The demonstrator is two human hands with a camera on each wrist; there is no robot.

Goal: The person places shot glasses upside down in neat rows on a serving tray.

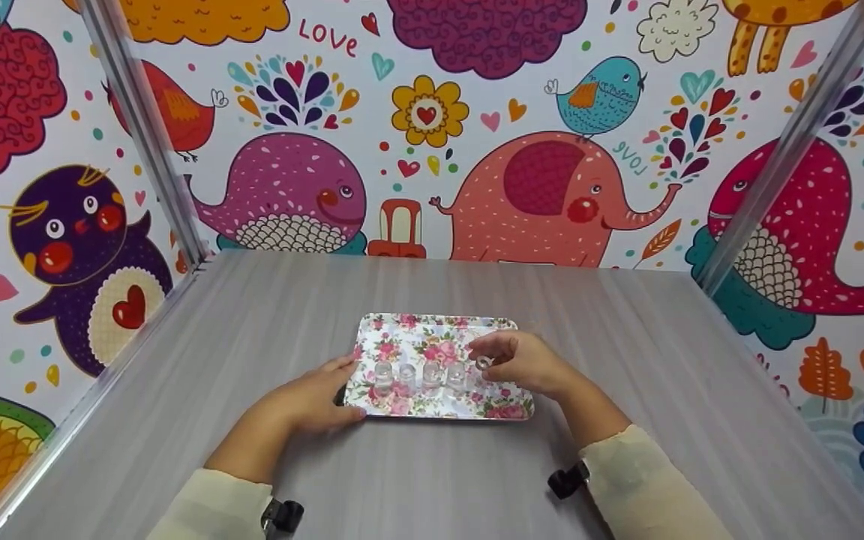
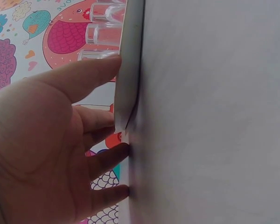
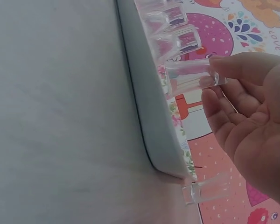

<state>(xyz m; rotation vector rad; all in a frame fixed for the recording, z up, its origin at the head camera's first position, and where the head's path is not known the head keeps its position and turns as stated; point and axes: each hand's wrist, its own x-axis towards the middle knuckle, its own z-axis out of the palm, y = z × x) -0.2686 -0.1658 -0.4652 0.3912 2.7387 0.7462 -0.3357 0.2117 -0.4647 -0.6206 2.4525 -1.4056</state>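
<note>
A floral tray (image 1: 439, 337) lies on the table with several small clear glasses (image 1: 432, 373) in a row across it. My left hand (image 1: 319, 397) holds the tray at its near left corner, thumb and index finger at the rim. In the left wrist view, the left hand's other fingertips reach the table beyond the corner. My right hand (image 1: 526, 364) pinches a clear glass (image 3: 189, 77) at the right end of the row, between thumb and fingers. Its other end is at the tray surface; whether it touches I cannot tell. One more glass (image 3: 205, 189) stands beyond the tray's right edge.
The grey table (image 1: 432, 472) extends all around the tray. Cartoon-patterned panels (image 1: 417, 172) rise behind it and at both sides, with metal posts (image 1: 151, 142) at the back corners. A black device (image 1: 568, 480) sits at the right wrist, another (image 1: 282, 516) at the left.
</note>
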